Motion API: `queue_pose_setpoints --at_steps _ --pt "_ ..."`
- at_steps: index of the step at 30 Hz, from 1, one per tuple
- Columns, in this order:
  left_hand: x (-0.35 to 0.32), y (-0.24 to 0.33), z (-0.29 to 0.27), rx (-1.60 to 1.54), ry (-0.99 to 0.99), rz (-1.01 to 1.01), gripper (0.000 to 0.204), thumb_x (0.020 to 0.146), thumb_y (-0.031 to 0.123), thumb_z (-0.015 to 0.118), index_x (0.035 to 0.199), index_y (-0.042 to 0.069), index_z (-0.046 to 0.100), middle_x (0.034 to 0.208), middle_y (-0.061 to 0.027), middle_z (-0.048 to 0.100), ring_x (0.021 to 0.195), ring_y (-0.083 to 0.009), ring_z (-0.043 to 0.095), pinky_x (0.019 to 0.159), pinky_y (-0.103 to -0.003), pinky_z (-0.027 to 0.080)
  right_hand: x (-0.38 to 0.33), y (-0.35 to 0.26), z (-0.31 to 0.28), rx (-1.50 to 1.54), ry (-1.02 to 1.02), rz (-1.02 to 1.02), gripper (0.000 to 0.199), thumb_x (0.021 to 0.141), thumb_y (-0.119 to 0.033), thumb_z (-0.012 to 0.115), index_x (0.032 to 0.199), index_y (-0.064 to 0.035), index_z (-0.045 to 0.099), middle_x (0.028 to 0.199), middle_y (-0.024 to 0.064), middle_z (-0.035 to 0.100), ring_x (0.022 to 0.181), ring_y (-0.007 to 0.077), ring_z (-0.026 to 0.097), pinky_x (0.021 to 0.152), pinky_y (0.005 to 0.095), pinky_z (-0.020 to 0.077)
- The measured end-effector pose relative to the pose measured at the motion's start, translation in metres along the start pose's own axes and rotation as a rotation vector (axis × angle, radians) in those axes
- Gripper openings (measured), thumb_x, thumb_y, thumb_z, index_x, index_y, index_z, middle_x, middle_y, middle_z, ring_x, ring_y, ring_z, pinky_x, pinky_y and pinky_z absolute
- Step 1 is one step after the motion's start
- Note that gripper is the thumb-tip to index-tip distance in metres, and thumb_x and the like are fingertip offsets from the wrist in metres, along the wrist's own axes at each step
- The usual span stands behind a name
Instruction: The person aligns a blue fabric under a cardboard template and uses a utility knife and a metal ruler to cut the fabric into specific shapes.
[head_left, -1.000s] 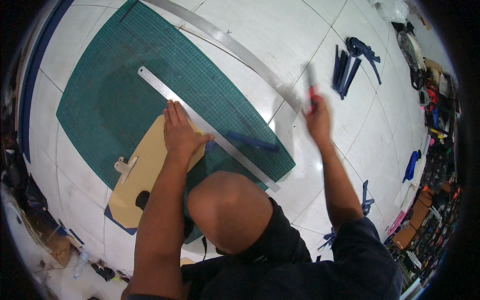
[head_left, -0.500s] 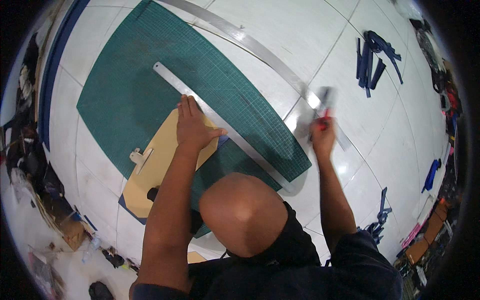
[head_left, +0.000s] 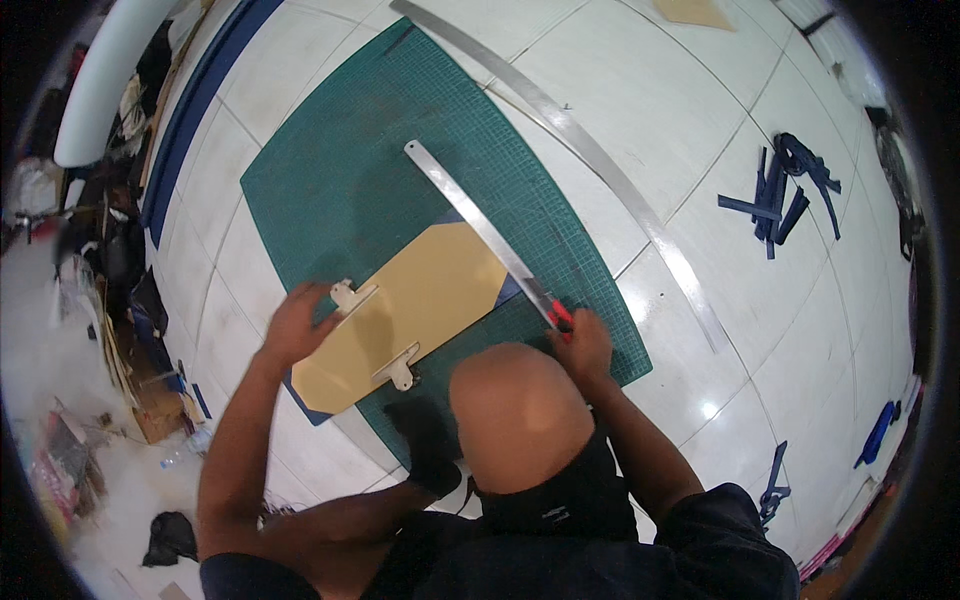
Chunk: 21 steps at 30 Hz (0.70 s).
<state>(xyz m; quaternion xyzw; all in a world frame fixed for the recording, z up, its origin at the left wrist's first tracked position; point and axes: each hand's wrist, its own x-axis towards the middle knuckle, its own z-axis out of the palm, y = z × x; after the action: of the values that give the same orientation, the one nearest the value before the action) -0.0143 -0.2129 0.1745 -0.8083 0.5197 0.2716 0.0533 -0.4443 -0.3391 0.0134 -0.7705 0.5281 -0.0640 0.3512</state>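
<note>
A tan board [head_left: 410, 300], octagonal at its ends, lies on dark blue material [head_left: 318, 416] that shows at its corners, partly on the green cutting mat [head_left: 330, 150]. Two pale metal clips grip its long edges: a far clip [head_left: 350, 296] and a near clip [head_left: 398, 368]. My left hand [head_left: 295, 328] is at the far clip, thumb and fingers apart. My right hand [head_left: 588, 345] is closed around a red cutter [head_left: 562, 316], beside the lower end of a steel ruler [head_left: 470, 215]. The ruler lies across the board's right end.
A longer metal strip [head_left: 590, 150] lies on the white tiles along the mat's far edge. Dark blue scraps [head_left: 775, 195] are piled at the right, with more scraps [head_left: 773, 490] lower down. My bent knee [head_left: 520, 420] rises beside the mat. Clutter lines the left side.
My left hand has left the ruler and board end for the far clip. My right hand has come back leftward to the ruler with the cutter. Another blue strip lies on the scrap pile.
</note>
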Motion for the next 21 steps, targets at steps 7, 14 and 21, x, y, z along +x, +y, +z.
queue_pose_setpoints --at_steps 7,14,21 --pt "-0.049 -0.057 0.003 -0.211 0.070 -0.173 0.050 0.084 0.024 0.076 0.126 -0.001 0.064 0.120 -0.0222 0.065 0.112 -0.0390 0.063 0.096 -0.044 0.051 -0.002 0.053 -0.047 0.177 0.103 0.234 0.037 0.079 -0.017 0.080 0.100 -0.0017 0.053 0.090 0.0182 0.058 0.084 0.0370 0.061 0.076 0.0453 0.0483" --pt "0.052 0.017 0.053 -0.213 0.046 0.206 0.050 0.085 0.027 0.075 0.127 0.004 0.062 0.121 -0.0207 0.063 0.114 -0.0406 0.060 0.100 -0.045 0.048 -0.052 0.106 -0.056 0.444 0.291 0.507 0.033 0.081 -0.009 0.080 0.099 -0.0058 0.053 0.082 0.0041 0.054 0.077 0.0186 0.056 0.071 0.0337 0.0467" --pt "0.109 0.003 0.090 -0.287 0.139 0.240 0.051 0.088 0.027 0.074 0.131 0.004 0.060 0.129 -0.0194 0.059 0.121 -0.0374 0.058 0.103 -0.044 0.047 -0.090 0.109 -0.067 0.164 0.270 0.512 0.037 0.081 -0.016 0.085 0.100 -0.0075 0.054 0.083 0.0054 0.058 0.078 0.0199 0.059 0.071 0.0352 0.0475"
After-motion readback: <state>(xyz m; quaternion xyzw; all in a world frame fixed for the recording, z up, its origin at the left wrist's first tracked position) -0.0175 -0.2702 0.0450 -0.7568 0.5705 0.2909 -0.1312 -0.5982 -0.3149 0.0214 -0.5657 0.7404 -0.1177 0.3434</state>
